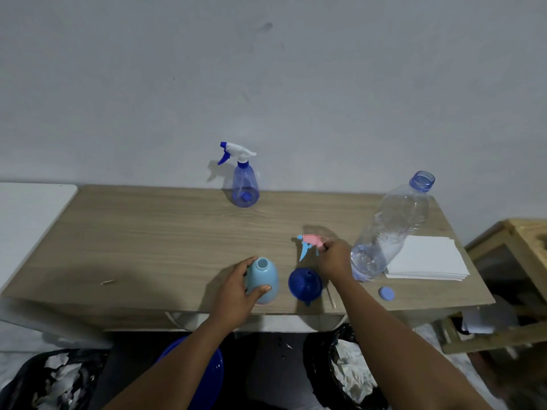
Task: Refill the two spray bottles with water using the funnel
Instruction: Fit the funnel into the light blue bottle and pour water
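Pale bottle [263, 281] upright, sprayer [313, 240] nozzle leftward

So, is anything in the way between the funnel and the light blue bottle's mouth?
Nothing visible. The light blue bottle has its mouth uncovered; the pink spray head is off, pinched by the right hand. The funnel sits just beside it, with bare table between.
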`<state>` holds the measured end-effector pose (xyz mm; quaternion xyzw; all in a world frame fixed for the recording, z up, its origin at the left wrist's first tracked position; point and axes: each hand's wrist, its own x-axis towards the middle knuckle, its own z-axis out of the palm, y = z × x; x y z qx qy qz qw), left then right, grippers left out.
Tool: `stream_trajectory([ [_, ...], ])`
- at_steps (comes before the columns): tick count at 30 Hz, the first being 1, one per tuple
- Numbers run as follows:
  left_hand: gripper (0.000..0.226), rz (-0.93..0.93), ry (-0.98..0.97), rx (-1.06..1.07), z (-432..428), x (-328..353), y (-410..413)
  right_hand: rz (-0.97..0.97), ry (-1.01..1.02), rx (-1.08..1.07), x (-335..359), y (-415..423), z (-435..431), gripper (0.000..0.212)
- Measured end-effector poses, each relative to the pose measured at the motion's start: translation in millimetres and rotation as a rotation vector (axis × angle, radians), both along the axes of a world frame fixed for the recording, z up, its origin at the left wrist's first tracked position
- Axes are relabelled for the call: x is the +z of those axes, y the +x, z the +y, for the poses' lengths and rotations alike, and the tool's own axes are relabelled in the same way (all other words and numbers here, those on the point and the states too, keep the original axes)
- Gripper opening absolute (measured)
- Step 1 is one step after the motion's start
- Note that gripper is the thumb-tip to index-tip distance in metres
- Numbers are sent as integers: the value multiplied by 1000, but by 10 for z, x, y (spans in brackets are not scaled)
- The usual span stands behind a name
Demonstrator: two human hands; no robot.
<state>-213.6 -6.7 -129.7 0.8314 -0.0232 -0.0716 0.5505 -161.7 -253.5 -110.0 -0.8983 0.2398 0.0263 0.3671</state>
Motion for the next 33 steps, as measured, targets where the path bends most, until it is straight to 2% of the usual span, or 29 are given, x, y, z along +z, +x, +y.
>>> stream_trajectory([
  [2, 63, 5, 7, 1, -11, 31, -9, 17, 42, -29, -57, 19, 21, 19],
  [9, 64, 29, -9, 11, -4, 25, -12, 39, -10, -71, -180, 59, 13, 18],
  [13, 65, 25, -2, 8, 11, 23, -12, -157, 36, -47, 16, -100, 64, 25],
  [15, 64, 20, -3, 6, 10, 41, -18, -182, 72, 38, 138, -330, 126, 33],
  [20, 63, 3, -11, 4, 4, 74, -31, -38, -166, 196, -16, -762, 180, 47],
  [25, 62, -6, -2, -1, 3, 77, -39, 16, -189, 144, -76, -818, 244, 45],
  [30, 62, -13, 17, 1, -6, 81, -31, 108, -331, 218, -90, -793, 227, 75],
  [33, 63, -11, 15, -3, -1, 68, -26, 88, -321, 235, -116, -803, 238, 67],
])
